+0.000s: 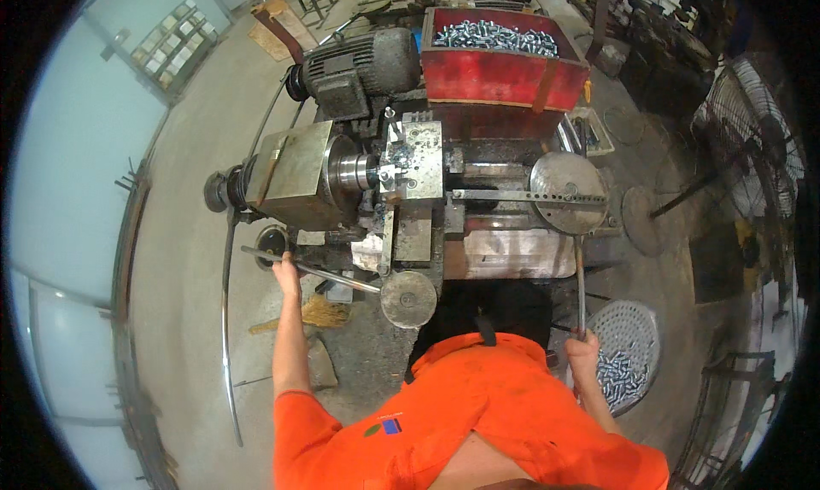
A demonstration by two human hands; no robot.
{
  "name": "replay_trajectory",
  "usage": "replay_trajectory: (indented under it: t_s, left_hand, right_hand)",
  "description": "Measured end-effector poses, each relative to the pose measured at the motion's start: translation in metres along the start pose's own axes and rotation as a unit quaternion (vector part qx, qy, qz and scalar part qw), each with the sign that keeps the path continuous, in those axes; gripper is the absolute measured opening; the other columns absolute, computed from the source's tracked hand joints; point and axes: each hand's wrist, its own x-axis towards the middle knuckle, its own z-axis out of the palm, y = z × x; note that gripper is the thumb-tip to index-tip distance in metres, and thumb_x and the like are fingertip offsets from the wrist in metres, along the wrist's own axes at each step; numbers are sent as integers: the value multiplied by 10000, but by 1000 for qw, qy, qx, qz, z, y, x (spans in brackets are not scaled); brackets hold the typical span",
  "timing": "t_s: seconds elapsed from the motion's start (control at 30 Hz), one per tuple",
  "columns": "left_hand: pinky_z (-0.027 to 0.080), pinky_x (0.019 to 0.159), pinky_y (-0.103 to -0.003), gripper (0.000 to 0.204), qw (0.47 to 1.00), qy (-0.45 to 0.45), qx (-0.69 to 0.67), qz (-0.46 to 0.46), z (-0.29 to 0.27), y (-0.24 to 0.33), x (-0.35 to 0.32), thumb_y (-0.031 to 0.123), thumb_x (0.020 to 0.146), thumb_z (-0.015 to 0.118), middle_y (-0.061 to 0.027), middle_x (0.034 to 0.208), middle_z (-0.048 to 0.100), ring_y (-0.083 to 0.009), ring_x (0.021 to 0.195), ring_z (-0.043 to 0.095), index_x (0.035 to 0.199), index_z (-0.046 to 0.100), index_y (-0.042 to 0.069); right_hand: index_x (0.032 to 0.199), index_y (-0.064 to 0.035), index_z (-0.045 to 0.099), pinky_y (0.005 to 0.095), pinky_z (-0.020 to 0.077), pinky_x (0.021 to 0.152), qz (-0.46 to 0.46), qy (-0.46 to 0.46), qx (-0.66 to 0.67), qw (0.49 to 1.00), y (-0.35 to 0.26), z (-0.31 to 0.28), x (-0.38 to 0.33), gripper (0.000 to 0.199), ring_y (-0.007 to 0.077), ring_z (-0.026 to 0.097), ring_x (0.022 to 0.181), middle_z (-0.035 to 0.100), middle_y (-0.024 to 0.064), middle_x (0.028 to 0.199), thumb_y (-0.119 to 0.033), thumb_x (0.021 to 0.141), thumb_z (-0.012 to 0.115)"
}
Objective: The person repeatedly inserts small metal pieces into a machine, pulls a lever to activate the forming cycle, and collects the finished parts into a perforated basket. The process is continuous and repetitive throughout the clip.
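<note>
The left hand (289, 277) is on a thin metal bar, the left rod (342, 279). The right hand (583, 352) is on another one, the right rod (581, 277). Both rods look hard and stiff, so they should not bend or break easily. They may feel a bit heavy, and the smooth metal could be slippery if there is oil on it. The best place to grab each one is likely out near its free end, far from the round plate it comes from.

The left rod slants up and left from the small round plate (408, 300), in front of the machine's metal block (295, 172). Its tip pokes out past the left hand. The fingers are curled in close on it, though their undersides are hidden.

The right rod comes down from the big round plate (559, 176). Its low end goes into the right hand, and the fingers look closed around it. Just beside that hand is a pan (630, 319) with shiny bolts (619, 377).
</note>
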Motion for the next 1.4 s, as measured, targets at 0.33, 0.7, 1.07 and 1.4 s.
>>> replay_trajectory:
  t_s: [0.33, 0.7, 1.07, 1.4]
  left_hand:
    - [506, 361, -373, 418, 993, -61, 53, -90, -20, 4, 6, 299, 835, 544, -190, 617, 563, -308, 424, 585, 874, 474, -112]
    - [523, 611, -336, 556, 981, -119, 143, -50, -69, -74, 29, 507, 827, 544, -167, 800, 633, -259, 671, 641, 991, 568, -24]
    - [490, 678, -476, 490, 862, -72, 502, -11, 30, -147, -63, 480, 838, 493, -209, 846, 637, -365, 787, 628, 900, 596, 5]
    - [484, 766, -436, 495, 721, -252, 645, 27, -17, -89, -46, 484, 850, 475, -184, 955, 635, -341, 903, 616, 1096, 529, 58]
  right_hand:
    - [899, 7, 585, 469, 469, 677, -70, 45, -426, 901, 39, -110, 122, 374, 393, 584, 765, 603, 209, 762, -240, 623, 636]
    - [1275, 23, 403, 443, 287, 1026, -268, 268, -430, 819, -35, -65, 227, 788, 357, 410, 1171, 466, 210, 1223, -196, 557, 644]
    - [1021, -10, 623, 387, 456, 858, -147, 57, -283, 946, -24, 4, 99, 460, 360, 569, 989, 599, 204, 1065, -106, 571, 609]
    - [944, -13, 633, 389, 463, 799, -418, 46, -186, 888, -178, 16, 137, 359, 361, 576, 915, 614, 181, 970, -89, 595, 605]
